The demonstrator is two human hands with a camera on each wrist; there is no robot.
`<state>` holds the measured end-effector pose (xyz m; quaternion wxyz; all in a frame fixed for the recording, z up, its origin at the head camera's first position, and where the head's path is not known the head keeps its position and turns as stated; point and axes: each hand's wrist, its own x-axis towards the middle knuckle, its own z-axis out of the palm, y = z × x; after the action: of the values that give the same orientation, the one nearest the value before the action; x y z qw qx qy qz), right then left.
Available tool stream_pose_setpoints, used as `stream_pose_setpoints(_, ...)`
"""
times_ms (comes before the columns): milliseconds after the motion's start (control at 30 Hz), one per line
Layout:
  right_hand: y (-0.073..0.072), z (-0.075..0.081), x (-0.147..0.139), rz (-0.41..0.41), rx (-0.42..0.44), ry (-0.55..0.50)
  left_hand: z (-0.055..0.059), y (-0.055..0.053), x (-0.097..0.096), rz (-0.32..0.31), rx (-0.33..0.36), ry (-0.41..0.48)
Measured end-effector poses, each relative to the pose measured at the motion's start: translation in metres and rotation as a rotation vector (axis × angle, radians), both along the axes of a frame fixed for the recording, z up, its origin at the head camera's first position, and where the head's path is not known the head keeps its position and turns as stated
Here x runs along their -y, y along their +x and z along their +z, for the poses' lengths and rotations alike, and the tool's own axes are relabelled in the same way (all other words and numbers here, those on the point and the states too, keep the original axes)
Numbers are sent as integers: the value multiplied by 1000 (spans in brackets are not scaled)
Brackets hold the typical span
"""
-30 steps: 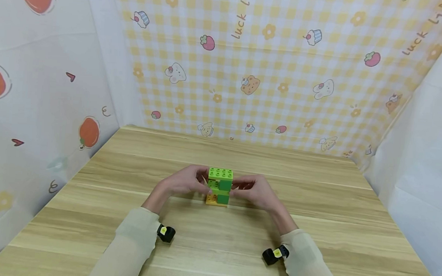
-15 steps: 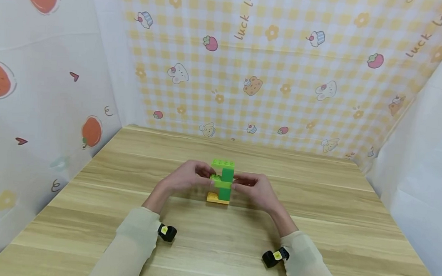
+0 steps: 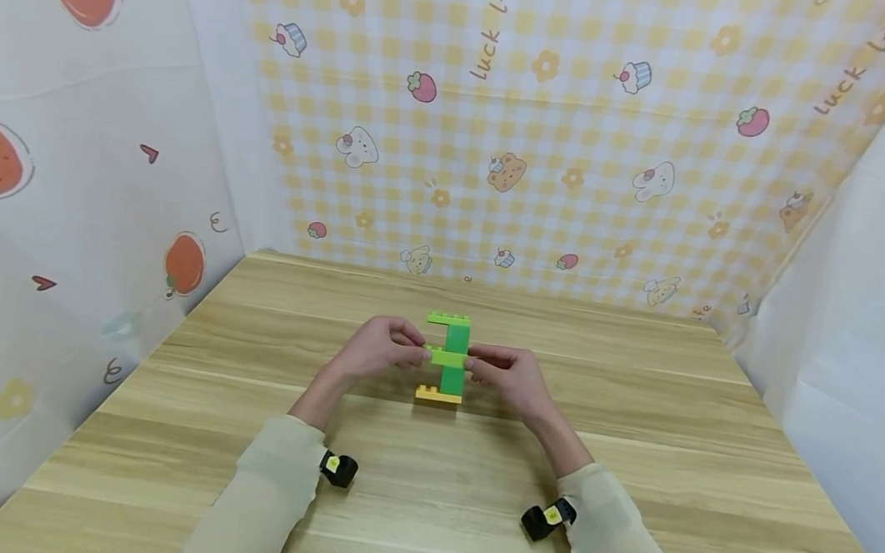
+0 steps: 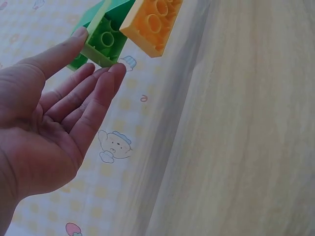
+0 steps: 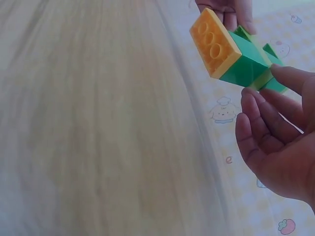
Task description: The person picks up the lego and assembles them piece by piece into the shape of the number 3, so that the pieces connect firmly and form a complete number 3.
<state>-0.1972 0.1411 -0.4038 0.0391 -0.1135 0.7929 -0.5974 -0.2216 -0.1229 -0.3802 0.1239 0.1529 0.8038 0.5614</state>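
Observation:
In the head view, a small stack of toy building bricks is held up between my two hands. Its orange brick (image 3: 438, 395) forms the bottom, with hollow tubes showing underneath in both wrist views. Above come a dark green brick (image 3: 453, 381), a lime brick (image 3: 447, 358), a second dark green brick (image 3: 458, 338) and a lime brick (image 3: 448, 318) on top; the flat layers jut out leftward. My left hand (image 3: 384, 348) pinches the jutting end of the middle lime brick between thumb and fingers. From the other side, my right hand (image 3: 510, 379) pinches the stack at the same level.
Beneath the hands spreads a wood-grain table (image 3: 431, 493). A yellow checked cloth (image 3: 540, 131) hangs behind it, with pale cloths at the left and right sides. Each sleeve carries a black wrist camera, the left camera (image 3: 339, 469) and the right camera (image 3: 546, 518).
The stack has risen slightly and its top has tipped backward, so its long side faces the head view instead of the top studs. Both hands keep hold of it.

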Motion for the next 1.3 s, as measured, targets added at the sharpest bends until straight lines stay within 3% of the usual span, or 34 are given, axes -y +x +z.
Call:
stream_pose_setpoints(400,0,-3,3,22,70,4,-7,1,-9,89,9,-61)
stream_pose_setpoints(1000,0,-6,5,181,140,-26,-16,1,-21,289,-30,-88)
stream_pose_setpoints(1300,0,-7,5,188,154,-30,-18,1,-23,331,-42,-112)
